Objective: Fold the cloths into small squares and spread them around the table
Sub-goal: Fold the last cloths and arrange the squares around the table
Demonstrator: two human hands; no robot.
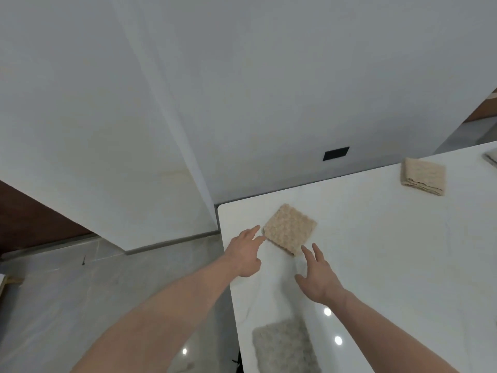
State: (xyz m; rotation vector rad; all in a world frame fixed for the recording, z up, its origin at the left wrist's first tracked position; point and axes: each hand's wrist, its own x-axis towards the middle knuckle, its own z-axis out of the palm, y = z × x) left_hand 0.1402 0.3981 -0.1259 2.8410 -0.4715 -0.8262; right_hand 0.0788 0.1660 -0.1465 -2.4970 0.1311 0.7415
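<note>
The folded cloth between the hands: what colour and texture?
Beige, with a bumpy waffle-like weave; it shows best in the head view.

A folded cloth at the table's far right is cut by the frame edge, only a corner showing. The grey cloth near the bottom edge is blurred and partly cut off.

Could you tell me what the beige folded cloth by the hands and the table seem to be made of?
The beige folded cloth looks like soft, matte woven fabric with a bumpy, waffle-like texture, probably cotton or microfibre. The table looks like polished white stone or a stone-look slab: it is glossy, mirrors ceiling lights, and shows faint grey veins.
</note>
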